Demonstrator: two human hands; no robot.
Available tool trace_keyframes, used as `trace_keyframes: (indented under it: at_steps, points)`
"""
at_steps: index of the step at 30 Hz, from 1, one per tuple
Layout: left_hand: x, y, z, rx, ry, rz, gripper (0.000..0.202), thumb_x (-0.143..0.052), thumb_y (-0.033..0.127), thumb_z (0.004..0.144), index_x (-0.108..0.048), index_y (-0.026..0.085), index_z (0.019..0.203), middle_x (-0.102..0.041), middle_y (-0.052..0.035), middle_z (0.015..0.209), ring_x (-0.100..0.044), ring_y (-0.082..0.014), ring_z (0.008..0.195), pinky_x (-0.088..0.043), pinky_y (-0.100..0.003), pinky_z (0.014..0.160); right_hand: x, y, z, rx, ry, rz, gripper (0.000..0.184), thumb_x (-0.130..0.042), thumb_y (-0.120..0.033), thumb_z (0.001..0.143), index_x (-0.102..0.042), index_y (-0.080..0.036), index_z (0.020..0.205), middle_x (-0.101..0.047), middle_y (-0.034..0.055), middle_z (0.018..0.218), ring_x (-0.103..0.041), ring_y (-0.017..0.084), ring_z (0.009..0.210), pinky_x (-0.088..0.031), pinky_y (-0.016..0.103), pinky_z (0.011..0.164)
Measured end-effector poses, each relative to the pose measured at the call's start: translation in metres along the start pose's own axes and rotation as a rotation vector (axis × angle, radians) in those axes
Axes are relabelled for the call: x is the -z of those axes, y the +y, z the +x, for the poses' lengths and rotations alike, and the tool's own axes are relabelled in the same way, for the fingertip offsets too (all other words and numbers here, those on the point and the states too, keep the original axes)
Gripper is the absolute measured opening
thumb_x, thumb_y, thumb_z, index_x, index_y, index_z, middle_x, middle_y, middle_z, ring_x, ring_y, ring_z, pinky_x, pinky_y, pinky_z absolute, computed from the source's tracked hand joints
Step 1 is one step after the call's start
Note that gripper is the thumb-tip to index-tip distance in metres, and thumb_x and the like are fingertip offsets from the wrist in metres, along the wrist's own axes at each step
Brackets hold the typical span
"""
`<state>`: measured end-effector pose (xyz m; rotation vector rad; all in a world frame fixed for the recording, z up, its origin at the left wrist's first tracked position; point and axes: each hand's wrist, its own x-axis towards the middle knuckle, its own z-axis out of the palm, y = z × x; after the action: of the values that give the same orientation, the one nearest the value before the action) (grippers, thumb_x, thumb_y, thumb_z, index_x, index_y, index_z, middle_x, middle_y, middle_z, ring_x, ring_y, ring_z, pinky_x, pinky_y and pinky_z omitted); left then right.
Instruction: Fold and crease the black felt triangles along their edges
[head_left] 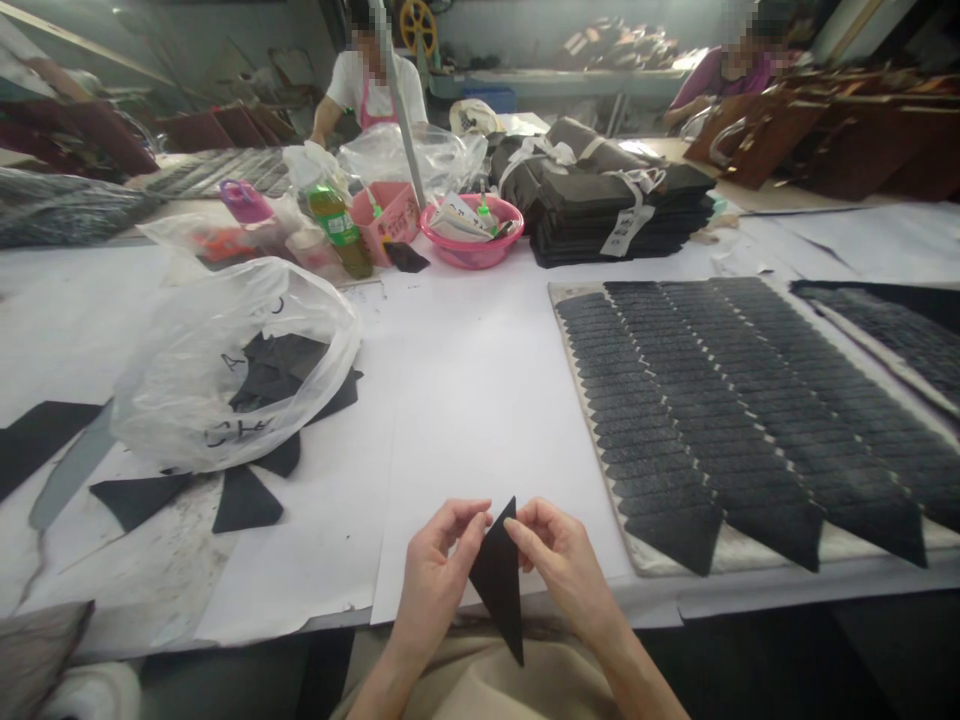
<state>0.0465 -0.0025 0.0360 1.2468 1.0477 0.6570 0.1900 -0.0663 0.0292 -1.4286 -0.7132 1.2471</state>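
Note:
Between my two hands is a black pointed piece of material, held at the table's front edge with one tip up and one tip down. My left hand pinches its left side with thumb and fingers. On the other side, the thumb of my right hand presses near the upper tip, its fingers curled behind. To the right lies a board covered with overlapping rows of black pieces. Similar loose black pieces lie at left, some inside a clear plastic bag.
A green-labelled bottle, a pink box and a pink basin stand at the back. Beside them is a tied stack of dark material. A metal pole rises behind. Other people sit across the white-covered table.

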Motion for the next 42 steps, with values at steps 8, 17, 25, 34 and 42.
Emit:
trace_keyframes:
  at_steps: [8, 17, 25, 34, 42]
  points:
    - [-0.006, -0.002, 0.001, 0.037, -0.046, -0.036, 0.023, -0.066, 0.038, 0.083, -0.069, 0.015, 0.081, -0.069, -0.0051, 0.076, -0.061, -0.0167, 0.07, -0.048, -0.024, 0.068, -0.002, 0.005, 0.0, 0.007, 0.002, -0.071, 0.035, -0.063, -0.05, 0.084, -0.055, -0.017, 0.074, -0.053, -0.0028, 0.064, -0.05, 0.011, 0.059, -0.042, 0.022, 0.053]
    - [-0.009, 0.008, -0.001, 0.171, -0.132, -0.247, 0.025, -0.066, 0.04, 0.082, -0.062, 0.016, 0.079, -0.066, -0.0024, 0.069, -0.061, -0.0142, 0.063, -0.047, -0.023, 0.061, -0.001, 0.001, 0.001, -0.089, -0.076, 0.204, 0.038, -0.066, -0.053, 0.082, -0.059, -0.016, 0.08, -0.056, -0.0027, 0.065, -0.051, 0.009, 0.058, -0.042, 0.02, 0.055]
    - [-0.012, 0.003, 0.001, 0.222, -0.163, -0.35, 0.028, -0.068, 0.043, 0.081, -0.06, 0.016, 0.077, -0.064, -0.0025, 0.067, -0.059, -0.0128, 0.059, -0.045, -0.022, 0.058, -0.001, 0.006, 0.002, -0.152, -0.09, 0.333, 0.036, -0.068, -0.05, 0.081, -0.056, -0.016, 0.079, -0.058, -0.0028, 0.063, -0.051, 0.008, 0.053, -0.042, 0.018, 0.052]
    - [-0.017, -0.011, 0.007, 0.531, -0.303, -0.73, 0.024, -0.077, 0.035, 0.072, -0.066, 0.015, 0.08, -0.05, 0.0008, 0.063, -0.033, -0.0049, 0.047, -0.027, -0.018, 0.042, 0.002, 0.007, 0.008, -0.078, -0.07, 0.228, 0.031, -0.069, -0.044, 0.082, -0.063, -0.016, 0.094, -0.053, -0.0053, 0.061, -0.043, 0.005, 0.047, -0.033, 0.017, 0.045]
    - [-0.012, -0.011, 0.0, 0.437, -0.33, -0.652, 0.017, -0.073, 0.031, 0.074, -0.068, 0.016, 0.08, -0.063, -0.0066, 0.075, -0.058, -0.0146, 0.063, -0.043, -0.023, 0.055, 0.0, 0.012, 0.004, -0.083, 0.064, 0.254, 0.029, -0.07, -0.041, 0.08, -0.058, -0.016, 0.077, -0.056, -0.0039, 0.059, -0.047, 0.007, 0.051, -0.038, 0.018, 0.05]
